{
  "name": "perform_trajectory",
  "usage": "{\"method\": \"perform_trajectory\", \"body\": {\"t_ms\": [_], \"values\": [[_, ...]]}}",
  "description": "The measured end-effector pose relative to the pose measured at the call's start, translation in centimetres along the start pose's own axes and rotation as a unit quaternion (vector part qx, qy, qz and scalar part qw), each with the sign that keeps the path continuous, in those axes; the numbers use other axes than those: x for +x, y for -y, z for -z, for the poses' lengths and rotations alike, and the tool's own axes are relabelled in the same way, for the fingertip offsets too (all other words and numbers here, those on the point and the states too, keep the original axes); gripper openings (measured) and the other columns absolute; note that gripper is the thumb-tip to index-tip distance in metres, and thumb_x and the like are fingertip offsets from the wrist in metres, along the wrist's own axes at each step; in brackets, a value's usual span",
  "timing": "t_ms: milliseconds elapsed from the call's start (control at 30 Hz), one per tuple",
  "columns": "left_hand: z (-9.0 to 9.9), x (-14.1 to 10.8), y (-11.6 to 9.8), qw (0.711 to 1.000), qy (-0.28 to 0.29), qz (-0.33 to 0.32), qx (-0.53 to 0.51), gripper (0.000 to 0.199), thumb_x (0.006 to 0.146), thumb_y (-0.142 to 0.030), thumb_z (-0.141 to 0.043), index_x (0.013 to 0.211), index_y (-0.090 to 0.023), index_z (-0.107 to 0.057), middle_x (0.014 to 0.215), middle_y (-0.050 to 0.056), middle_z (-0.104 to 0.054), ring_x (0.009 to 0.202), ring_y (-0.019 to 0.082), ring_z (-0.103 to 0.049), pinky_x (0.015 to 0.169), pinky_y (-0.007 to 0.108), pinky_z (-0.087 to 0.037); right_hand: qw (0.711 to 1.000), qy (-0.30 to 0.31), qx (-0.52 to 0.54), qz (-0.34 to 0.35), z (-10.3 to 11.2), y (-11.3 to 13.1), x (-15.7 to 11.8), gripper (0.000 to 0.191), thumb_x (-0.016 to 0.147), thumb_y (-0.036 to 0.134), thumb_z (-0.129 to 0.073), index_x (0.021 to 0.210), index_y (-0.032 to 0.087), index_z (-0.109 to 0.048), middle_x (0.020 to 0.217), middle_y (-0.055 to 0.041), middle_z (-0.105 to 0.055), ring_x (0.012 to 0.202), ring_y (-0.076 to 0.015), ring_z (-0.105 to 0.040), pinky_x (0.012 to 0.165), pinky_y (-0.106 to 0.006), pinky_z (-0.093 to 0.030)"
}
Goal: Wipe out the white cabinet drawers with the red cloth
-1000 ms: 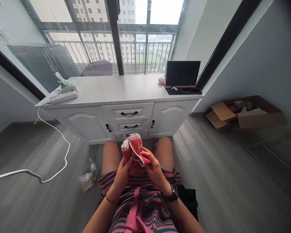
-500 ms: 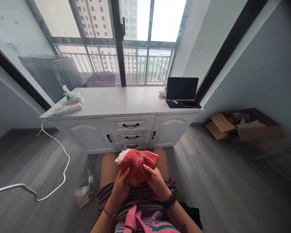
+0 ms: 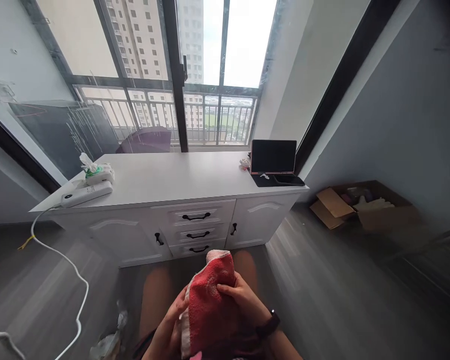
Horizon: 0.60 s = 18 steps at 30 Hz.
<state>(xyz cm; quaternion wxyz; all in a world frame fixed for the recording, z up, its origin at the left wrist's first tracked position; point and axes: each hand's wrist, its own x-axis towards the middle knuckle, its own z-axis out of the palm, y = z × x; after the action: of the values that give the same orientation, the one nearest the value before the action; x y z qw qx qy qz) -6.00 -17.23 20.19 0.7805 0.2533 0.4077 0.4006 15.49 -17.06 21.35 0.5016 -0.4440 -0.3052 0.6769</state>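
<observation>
A red towel (image 3: 210, 305) with a pale border hangs between my hands over my lap, its white-edged top corner pointing toward the cabinet. My left hand (image 3: 174, 315) grips the pale left edge, its fingers partly hidden by the fabric. On the other side, my right hand (image 3: 242, 297) pinches the cloth, thumb on the front face and fingers behind it. A dark band is on my right wrist.
Ahead stands a white cabinet (image 3: 172, 182). On it are a power strip (image 3: 86, 194), a tissue pack (image 3: 99, 174) and a tablet (image 3: 273, 156). A cardboard box (image 3: 390, 217) sits on the floor at right; a white cable (image 3: 73, 267) and plastic bag (image 3: 107, 345) lie at left.
The towel has been turned and opened out from a bunched shape, and now hangs longer. My left hand has moved down and left along its edge. The camera view has tilted up.
</observation>
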Motion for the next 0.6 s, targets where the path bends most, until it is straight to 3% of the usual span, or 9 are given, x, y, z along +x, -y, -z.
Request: {"method": "perform_trajectory", "body": {"t_ms": [67,133,233,267,333,367,433,500,600], "values": [[0.0,0.4,0.0,1.000,-0.029,-0.002,-0.009,0.088,0.061,-0.043,-0.093,0.142,-0.027,-0.063,0.125,0.013,-0.077,0.130,0.040,-0.064,0.112,0.052,-0.050,1.000,0.013,-0.013,0.019,-0.1,0.3,0.5,0.061,0.064,0.041,-0.093,0.117,0.022,-0.070,0.116,-0.0069,-0.076,0.109,-0.0273,-0.071,0.100,-0.041,-0.053],[-0.1,0.4,-0.5,0.997,-0.078,-0.016,-0.012,0.107,0.057,-0.035,-0.097,0.153,-0.028,-0.050,0.124,0.012,-0.078,0.126,0.039,-0.067,0.109,0.050,-0.052,1.000,-0.001,-0.009,0.028,-0.1,0.3,1.0,0.077,0.064,0.043,-0.093,0.131,0.022,-0.061,0.109,-0.0065,-0.077,0.098,-0.0247,-0.073,0.090,-0.038,-0.056],[-0.8,-0.4,-1.6,0.993,-0.111,-0.052,-0.005,0.126,0.059,-0.034,-0.096,0.164,-0.040,-0.026,0.126,0.007,-0.078,0.122,0.036,-0.070,0.106,0.048,-0.055,1.000,-0.002,0.012,0.014,0.1,0.5,1.2,0.097,0.067,0.048,-0.091,0.150,0.027,-0.044,0.092,-0.0014,-0.076,0.079,-0.0212,-0.072,0.077,-0.036,-0.056],[-1.1,-0.9,-1.9,0.992,-0.108,-0.059,-0.001,0.130,0.061,-0.036,-0.096,0.165,-0.044,-0.018,0.124,0.005,-0.078,0.118,0.036,-0.072,0.103,0.050,-0.056,1.000,0.002,0.006,0.020,0.1,0.8,1.0,0.094,0.068,0.049,-0.089,0.150,0.028,-0.046,0.092,-0.0012,-0.076,0.079,-0.0214,-0.072,0.077,-0.037,-0.056],[-1.7,-2.0,-2.4,0.992,-0.105,-0.069,0.022,0.134,0.063,-0.039,-0.094,0.165,-0.049,-0.008,0.119,0.003,-0.080,0.109,0.036,-0.075,0.099,0.053,-0.058,0.997,0.009,-0.051,0.055,0.0,1.7,0.3,0.068,0.072,0.046,-0.085,0.134,0.027,-0.064,0.101,-0.0040,-0.077,0.094,-0.0244,-0.072,0.089,-0.041,-0.056],[-1.8,-2.4,-2.4,0.991,-0.105,-0.075,0.044,0.130,0.064,-0.040,-0.093,0.165,-0.049,-0.011,0.120,0.003,-0.080,0.109,0.036,-0.075,0.098,0.054,-0.059,0.993,0.011,-0.088,0.074,0.0,2.2,-0.2,0.052,0.074,0.044,-0.083,0.121,0.026,-0.072,0.105,-0.0054,-0.077,0.102,-0.0266,-0.071,0.096,-0.043,-0.054],[-1.6,-3.0,-2.2,0.984,-0.101,-0.096,0.113,0.109,0.063,-0.038,-0.092,0.159,-0.043,-0.040,0.129,0.005,-0.077,0.121,0.038,-0.070,0.102,0.052,-0.057,0.983,0.022,-0.154,0.094,0.0,3.2,-1.5,0.035,0.073,0.036,-0.082,0.106,0.024,-0.078,0.113,-0.0068,-0.077,0.114,-0.0305,-0.067,0.107,-0.046,-0.048],[-0.6,-3.0,-1.8,0.967,-0.088,-0.129,0.201,0.075,0.062,-0.034,-0.090,0.135,-0.034,-0.071,0.138,0.007,-0.072,0.133,0.040,-0.061,0.108,0.048,-0.054,0.974,0.038,-0.204,0.092,0.4,3.5,-2.8,0.046,0.067,0.025,-0.081,0.113,0.026,-0.077,0.120,-0.0061,-0.075,0.120,-0.0322,-0.065,0.111,-0.047,-0.045],[1.6,-2.6,-1.0,0.921,-0.068,-0.175,0.341,0.053,0.060,-0.024,-0.083,0.113,-0.032,-0.083,0.132,0.008,-0.075,0.131,0.041,-0.063,0.109,0.047,-0.053,0.946,0.036,-0.307,0.099,1.2,2.6,-4.1,0.071,0.058,0.010,-0.072,0.125,0.034,-0.073,0.125,-0.0037,-0.072,0.121,-0.0305,-0.065,0.108,-0.043,-0.048]]}}
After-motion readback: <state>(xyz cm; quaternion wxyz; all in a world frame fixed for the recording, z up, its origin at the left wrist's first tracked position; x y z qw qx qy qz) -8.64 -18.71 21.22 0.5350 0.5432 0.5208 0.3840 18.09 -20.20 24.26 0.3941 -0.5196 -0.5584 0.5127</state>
